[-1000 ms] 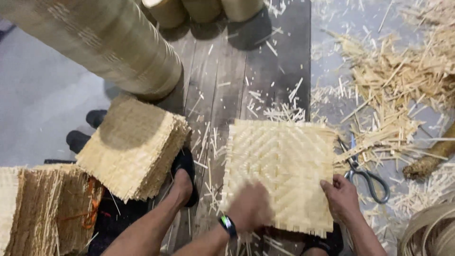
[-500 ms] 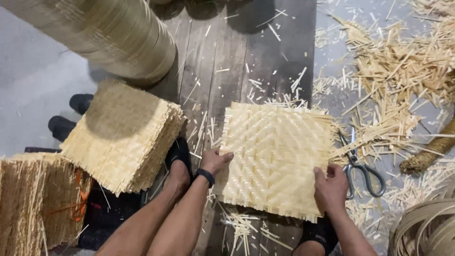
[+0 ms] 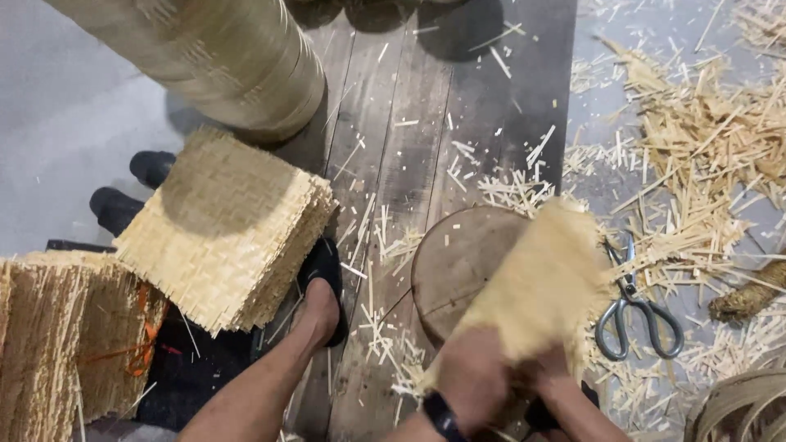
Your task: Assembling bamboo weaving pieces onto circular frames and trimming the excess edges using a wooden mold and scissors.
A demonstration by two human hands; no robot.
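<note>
two hands [image 3: 499, 381] grip one woven mat [image 3: 540, 282]; one scissors [image 3: 634, 311] beside.

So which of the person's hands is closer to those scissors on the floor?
The right hand. It grips the lower edge of the woven mat, just left of the scissors handles. The left hand holds the same mat farther left, with the right hand between it and the scissors.
</note>
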